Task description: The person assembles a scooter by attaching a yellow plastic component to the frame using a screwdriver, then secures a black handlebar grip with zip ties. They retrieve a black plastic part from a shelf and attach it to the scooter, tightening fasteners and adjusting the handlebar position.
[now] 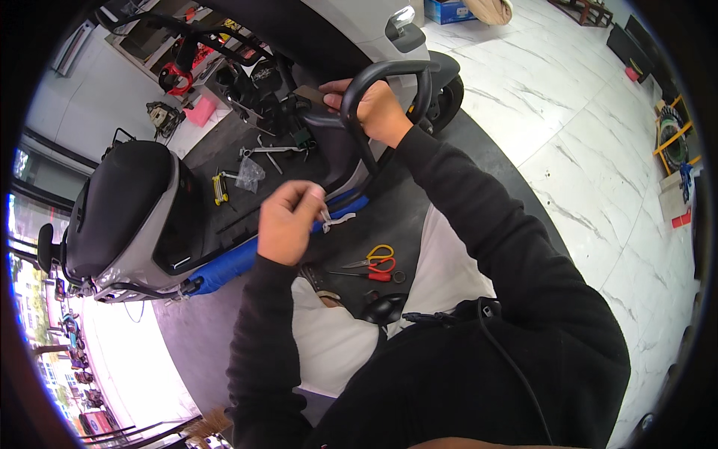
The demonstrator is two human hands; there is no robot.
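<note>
My right hand (380,111) reaches past the thick black tubular bar (364,142) at the front of a grey and black scooter (127,187). Its thumb and fingers close on the edge of a flat brownish piece (309,94). My left hand (287,222) is raised over the scooter's near side, with fingers curled and thumb pressed against them; what they hold, if anything, is hidden. Just beside those fingertips shows a small silver metal piece (338,220), over the blue padded edge (228,267). I cannot tell whether the left hand touches it.
On the scooter's footboard lie metal wrenches (273,151), a clear plastic bag (250,174) and a yellow folding tool (219,188). Scissors with yellow and red handles (380,259) and a red-handled tool (378,276) rest on the dark mat between my legs. A tire (673,138) stands far right.
</note>
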